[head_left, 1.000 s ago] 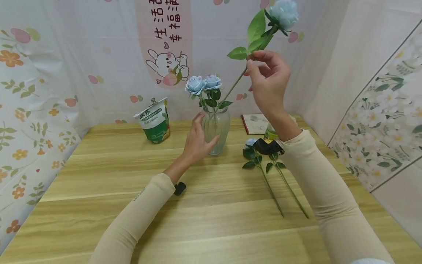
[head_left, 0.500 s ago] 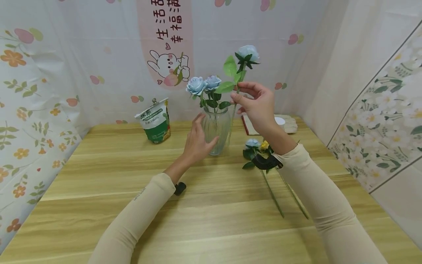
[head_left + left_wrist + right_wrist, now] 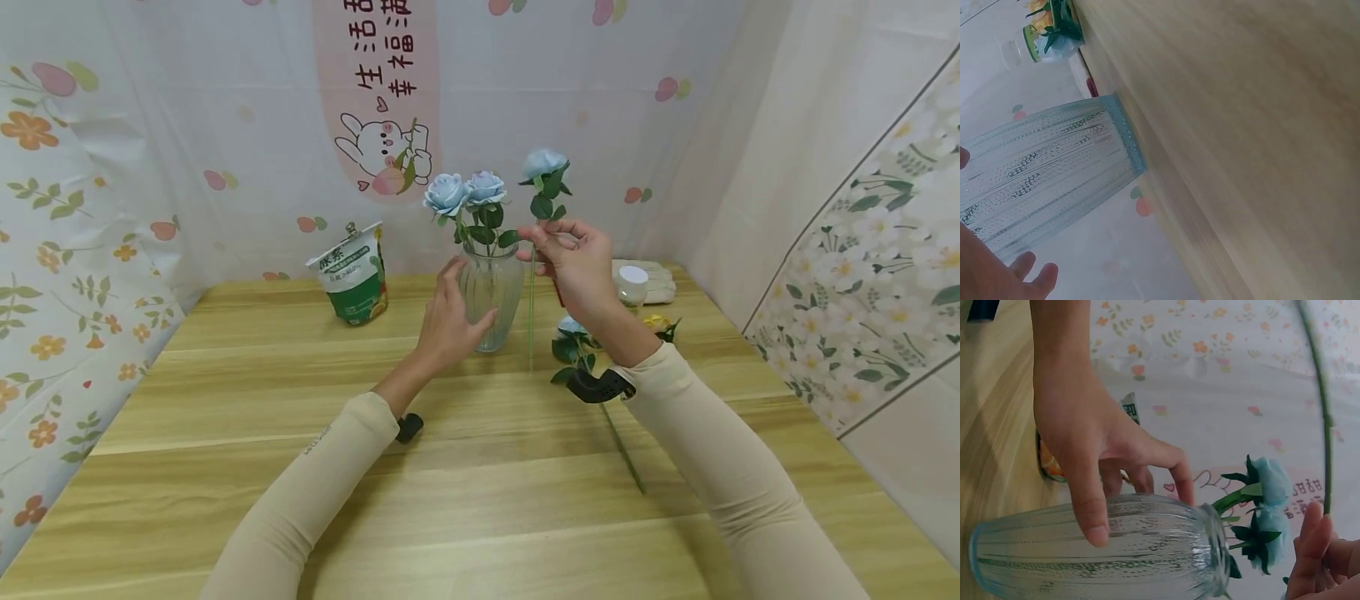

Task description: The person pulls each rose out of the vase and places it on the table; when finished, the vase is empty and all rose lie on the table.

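My left hand point(image 3: 447, 321) holds the ribbed clear glass vase point(image 3: 504, 292) from its left side; in the right wrist view the thumb lies on the glass and the fingers reach behind it. Two pale blue artificial roses point(image 3: 446, 195) stand in the vase. Just right of the vase, my right hand point(image 3: 582, 265) pinches the stem of another blue rose point(image 3: 545, 164) below its leaves. That rose is upright, its bare stem point(image 3: 1324, 419) hanging outside the vase. On the table beneath my right forearm lie a blue rose point(image 3: 572, 325) and a yellow flower point(image 3: 656, 322), both partly hidden.
A green and white pouch point(image 3: 354, 279) with a clip on top stands at the back left of the wooden table point(image 3: 450, 517). At the back right are a small jar with a white lid point(image 3: 633, 283) and a pale folded item point(image 3: 658, 283).
My right hand has come down and to the left. The rose it holds, earlier slanting from near the vase mouth, now stands upright beside the vase. My left hand has stayed on the vase.
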`<state>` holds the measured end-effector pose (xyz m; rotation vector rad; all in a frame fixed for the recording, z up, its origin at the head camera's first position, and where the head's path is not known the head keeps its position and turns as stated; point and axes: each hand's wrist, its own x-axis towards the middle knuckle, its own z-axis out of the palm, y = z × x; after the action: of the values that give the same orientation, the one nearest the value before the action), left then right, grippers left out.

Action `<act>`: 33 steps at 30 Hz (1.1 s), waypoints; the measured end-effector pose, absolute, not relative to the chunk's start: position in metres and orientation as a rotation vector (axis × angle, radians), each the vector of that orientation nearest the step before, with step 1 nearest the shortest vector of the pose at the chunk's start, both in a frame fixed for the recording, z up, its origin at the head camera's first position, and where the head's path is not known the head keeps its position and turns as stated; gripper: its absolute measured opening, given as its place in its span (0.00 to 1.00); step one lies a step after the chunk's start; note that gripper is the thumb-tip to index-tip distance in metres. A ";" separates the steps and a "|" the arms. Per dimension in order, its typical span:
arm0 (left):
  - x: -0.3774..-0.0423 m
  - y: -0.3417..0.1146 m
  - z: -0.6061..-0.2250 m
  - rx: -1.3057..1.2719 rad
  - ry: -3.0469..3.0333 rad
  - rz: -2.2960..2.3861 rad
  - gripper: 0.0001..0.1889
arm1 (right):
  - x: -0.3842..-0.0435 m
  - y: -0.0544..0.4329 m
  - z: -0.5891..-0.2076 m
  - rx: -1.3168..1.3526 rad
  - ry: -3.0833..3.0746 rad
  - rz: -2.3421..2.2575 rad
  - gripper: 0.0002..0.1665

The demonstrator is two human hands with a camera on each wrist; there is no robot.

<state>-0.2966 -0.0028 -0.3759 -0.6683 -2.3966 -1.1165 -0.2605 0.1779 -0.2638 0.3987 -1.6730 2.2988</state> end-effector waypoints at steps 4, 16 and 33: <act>-0.296 -0.003 -0.376 -0.677 -2.391 -1.119 0.46 | -0.261 0.181 -0.270 0.337 -1.665 2.378 0.08; -0.296 -0.002 -0.375 -0.696 -2.375 -1.093 0.46 | -0.256 0.192 -0.284 0.336 -1.827 2.438 0.16; -0.296 -0.003 -0.376 -0.646 -2.427 -1.121 0.46 | -0.233 0.206 -0.303 0.336 -1.935 2.176 0.16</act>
<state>-0.2956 -0.0033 -0.3755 -0.6464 -2.4273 -1.1211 -0.2333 0.2062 -0.3025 0.3357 -1.9352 2.1760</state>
